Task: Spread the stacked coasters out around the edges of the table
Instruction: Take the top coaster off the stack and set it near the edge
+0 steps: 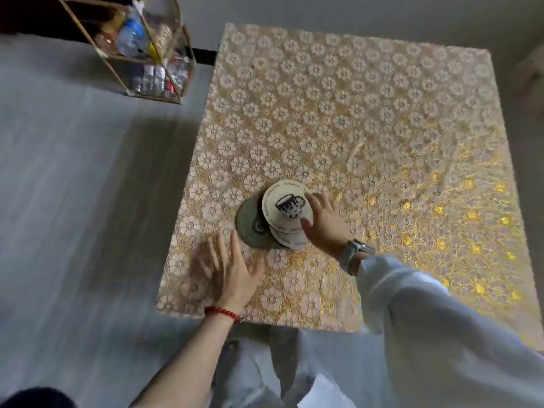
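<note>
A stack of round pale coasters (284, 206) stands near the table's near left part; the top one bears a spotted cup picture. Beside and under the stack lies a dark grey-green round coaster (250, 223). My right hand (322, 222) grips the stack's right side, thumb at the near edge and fingers at the far edge. My left hand (228, 266) lies flat on the tablecloth, fingers spread, just left of and nearer than the dark coaster, holding nothing. It looks motion-blurred.
The table (382, 128) is covered in a gold floral lace cloth. A gold-framed glass rack (141, 48) with bottles stands on the grey floor at far left. My legs are under the table's near edge.
</note>
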A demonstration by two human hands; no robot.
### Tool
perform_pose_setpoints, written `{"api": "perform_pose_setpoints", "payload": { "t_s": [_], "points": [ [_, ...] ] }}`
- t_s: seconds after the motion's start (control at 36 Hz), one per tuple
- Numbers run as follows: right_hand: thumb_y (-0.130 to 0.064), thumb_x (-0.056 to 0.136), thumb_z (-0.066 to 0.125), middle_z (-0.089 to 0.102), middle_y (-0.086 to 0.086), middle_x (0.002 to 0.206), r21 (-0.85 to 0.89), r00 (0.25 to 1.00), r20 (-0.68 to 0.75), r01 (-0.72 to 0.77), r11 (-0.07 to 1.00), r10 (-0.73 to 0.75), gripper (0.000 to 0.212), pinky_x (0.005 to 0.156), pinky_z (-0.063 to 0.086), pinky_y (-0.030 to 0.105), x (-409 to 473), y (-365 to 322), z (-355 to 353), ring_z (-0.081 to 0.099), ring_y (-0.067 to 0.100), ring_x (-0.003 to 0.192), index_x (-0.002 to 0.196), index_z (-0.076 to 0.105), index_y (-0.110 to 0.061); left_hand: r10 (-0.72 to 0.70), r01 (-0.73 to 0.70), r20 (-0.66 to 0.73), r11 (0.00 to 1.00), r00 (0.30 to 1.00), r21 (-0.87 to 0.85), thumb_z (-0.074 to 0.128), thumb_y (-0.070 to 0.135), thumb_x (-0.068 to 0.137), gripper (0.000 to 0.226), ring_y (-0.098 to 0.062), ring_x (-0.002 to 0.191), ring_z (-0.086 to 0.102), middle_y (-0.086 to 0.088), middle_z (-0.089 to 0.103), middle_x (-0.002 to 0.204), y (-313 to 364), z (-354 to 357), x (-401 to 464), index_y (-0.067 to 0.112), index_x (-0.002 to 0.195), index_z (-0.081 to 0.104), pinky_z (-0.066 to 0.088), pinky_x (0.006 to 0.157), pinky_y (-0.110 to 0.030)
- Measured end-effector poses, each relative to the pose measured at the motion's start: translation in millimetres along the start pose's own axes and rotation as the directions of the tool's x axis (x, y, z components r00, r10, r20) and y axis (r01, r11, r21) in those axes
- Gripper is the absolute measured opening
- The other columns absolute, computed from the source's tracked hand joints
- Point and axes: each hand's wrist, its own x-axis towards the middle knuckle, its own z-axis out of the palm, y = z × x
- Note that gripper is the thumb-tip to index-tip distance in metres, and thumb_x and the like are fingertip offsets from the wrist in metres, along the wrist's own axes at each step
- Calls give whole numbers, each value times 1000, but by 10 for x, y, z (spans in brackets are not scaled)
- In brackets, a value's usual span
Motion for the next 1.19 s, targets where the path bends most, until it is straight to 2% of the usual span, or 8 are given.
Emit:
{"api": "perform_pose_setpoints", "payload": {
  "t_s": [0.17, 0.36, 0.47, 0.61, 0.78, 0.89, 1.03, 1.19],
  "points": [
    [-31, 83, 56, 20, 3, 151, -139, 983, 172, 82, 987, -57, 78, 111, 22, 55, 466, 70, -10, 18, 22, 136, 143, 5, -27, -70, 100, -118, 957, 991, 272, 3, 78, 71, 89, -29, 140, -19, -9, -17, 154, -152, 196, -31, 27, 143, -13, -10, 111, -60],
    [-22, 80, 61, 36, 16, 128, -195, 998, -37, 40, 980, -48, 70, 102, 35, 43, 545, 47, 2, 37, 29, 116, 138, 23, -14, -64, 93, -109, 955, 992, 282, 8, 73, 74, 86, -27, 139, -21, -6, -20, 151, -94, 198, -64, 25, 141, -12, -15, 109, -55],
    [-6, 89, 43, 46, 19, 111, -65, 959, -272, 62, 996, -78, 23, 77, 48, 36, 437, 113, -27, 47, 31, 95, 110, 52, -2, -45, 66, -94, 968, 995, 244, 11, 73, 72, 88, -27, 140, -19, -5, -21, 150, -86, 159, -71, 24, 144, -5, -13, 109, -56],
    [-5, 93, 34, 54, 21, 105, 148, 922, -385, 99, 984, -35, 19, 67, 50, 38, 72, 233, -22, 50, 26, 84, 102, 49, 1, -29, 43, -99, 990, 995, 134, 38, 65, 78, 85, -29, 142, -13, -10, -8, 156, -39, 96, -71, 22, 144, 7, -12, 110, -57],
    [5, 89, 37, 57, 6, 107, 645, 948, -178, -91, 759, 264, 25, 55, 55, 12, -553, 482, -140, 58, 18, 95, 107, 49, -8, 126, -136, -110, 986, 986, -92, 61, 26, 82, 72, -31, 143, -1, -18, 2, 154, 161, 122, -241, 11, 141, 22, 3, 114, -60],
    [6, 91, 38, 61, 6, 94, 783, 940, -8, -206, 587, 340, 26, 50, 51, 9, -866, 735, -279, 64, 0, 73, 113, 48, -1, 291, -299, -82, 947, 953, -114, 62, 22, 81, 69, -31, 142, 9, -18, 8, 153, 365, 269, -454, 10, 139, 27, 15, 112, -59],
    [-9, 93, 42, 61, 18, 107, 252, 959, 30, -280, 926, 281, 27, 57, 49, 14, -1058, 1107, -240, 57, 21, 83, 117, 54, -5, 467, -466, 40, 884, 883, -24, 63, 32, 79, 75, -30, 142, 10, -16, 18, 152, 533, 567, -621, 14, 141, 25, 14, 114, -58],
    [-26, 95, 38, 51, 17, 113, -18, 970, -37, -242, 970, 241, 38, 80, 51, 51, -1146, 1270, -31, 48, 33, 105, 133, 35, -21, 426, -463, 218, 872, 878, 159, 65, 55, 69, 103, -13, 140, -12, -1, -1, 157, 657, 826, -503, 25, 144, 1, -4, 107, -52]
  ]
}}
